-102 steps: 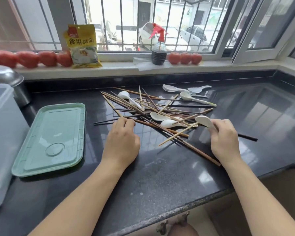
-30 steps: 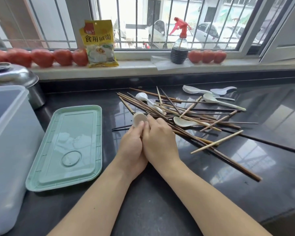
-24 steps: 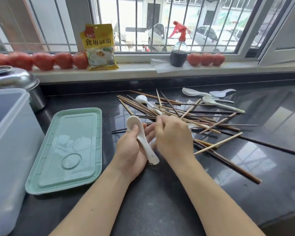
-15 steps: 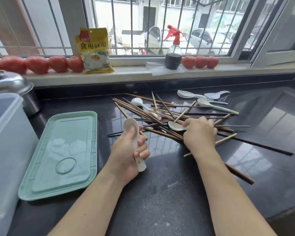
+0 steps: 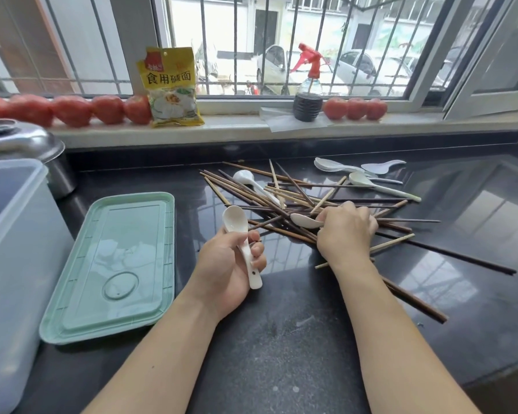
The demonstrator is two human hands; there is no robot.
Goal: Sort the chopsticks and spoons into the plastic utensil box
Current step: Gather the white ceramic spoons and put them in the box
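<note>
While the left hand [image 5: 228, 264] clamps its fingers on a glossy white spoon [image 5: 243, 240], the right hand [image 5: 346, 231] pinches another spoon [image 5: 304, 221] among slender wooden chopsticks [image 5: 281, 201] on the polished black desk [image 5: 281, 339].

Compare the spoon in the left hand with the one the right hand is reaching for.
The held spoon is lifted, gripped by the left hand, bowl pointing up and away. The pile spoon lies among the chopsticks, its handle hidden under the right hand. Both are white.
</note>
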